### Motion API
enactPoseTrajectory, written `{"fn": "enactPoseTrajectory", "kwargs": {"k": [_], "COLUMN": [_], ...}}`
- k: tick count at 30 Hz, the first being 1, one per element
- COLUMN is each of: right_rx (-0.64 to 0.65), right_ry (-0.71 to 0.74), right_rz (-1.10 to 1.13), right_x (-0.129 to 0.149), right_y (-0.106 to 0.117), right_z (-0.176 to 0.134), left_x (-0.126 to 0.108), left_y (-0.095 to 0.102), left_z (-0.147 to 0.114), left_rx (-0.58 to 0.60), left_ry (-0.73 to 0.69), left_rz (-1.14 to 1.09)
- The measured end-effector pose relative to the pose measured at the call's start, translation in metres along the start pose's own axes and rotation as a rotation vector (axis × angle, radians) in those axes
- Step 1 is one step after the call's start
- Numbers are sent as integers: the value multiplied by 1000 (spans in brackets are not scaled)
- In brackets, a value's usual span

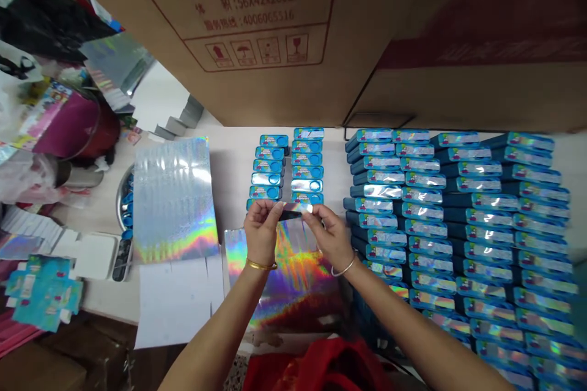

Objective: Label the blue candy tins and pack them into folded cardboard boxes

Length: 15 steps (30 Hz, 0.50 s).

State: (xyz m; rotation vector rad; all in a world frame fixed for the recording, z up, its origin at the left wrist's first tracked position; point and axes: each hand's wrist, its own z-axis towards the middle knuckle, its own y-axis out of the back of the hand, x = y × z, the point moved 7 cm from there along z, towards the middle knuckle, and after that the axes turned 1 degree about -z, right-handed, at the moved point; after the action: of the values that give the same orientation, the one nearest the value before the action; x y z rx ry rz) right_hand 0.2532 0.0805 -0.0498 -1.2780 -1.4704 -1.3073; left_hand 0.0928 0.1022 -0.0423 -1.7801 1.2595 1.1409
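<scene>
My left hand point(262, 227) and my right hand point(329, 233) meet over the middle of the table, both with fingers pinched. Between them runs a small shiny holographic strip point(297, 206), gripped at either end. Just under the strip, by my left fingertips, is a dark tapered piece point(288, 215); I cannot tell what it is. Below my hands lies a rainbow-sheened holographic sheet point(302, 275). Two short columns of small blue boxes point(307, 159) stand just beyond my fingers, and the nearest ones are partly covered by the hands.
Dense rows of blue boxes with shiny labels point(424, 214) fill the right side. Large cardboard cartons point(275, 91) wall off the back. At left are a silvery sheet point(174, 195), white paper point(177, 305), a round metal tray point(121, 195) and a flattened blue carton point(43, 290).
</scene>
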Motion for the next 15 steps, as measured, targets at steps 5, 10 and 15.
{"fn": "enactPoseTrajectory", "kwargs": {"k": [5, 10, 15], "right_rx": [-110, -250, -268], "right_ry": [6, 138, 225], "right_rz": [-74, -389, -549], "right_x": [1, 0, -10], "right_y": [21, 52, 56], "right_z": [42, 103, 142], "left_x": [3, -17, -14], "left_y": [-28, -72, -97], "left_z": [37, 82, 112], "left_rx": [15, -51, -157], "left_ry": [-88, -380, -368], "left_rz": [84, 364, 684]}}
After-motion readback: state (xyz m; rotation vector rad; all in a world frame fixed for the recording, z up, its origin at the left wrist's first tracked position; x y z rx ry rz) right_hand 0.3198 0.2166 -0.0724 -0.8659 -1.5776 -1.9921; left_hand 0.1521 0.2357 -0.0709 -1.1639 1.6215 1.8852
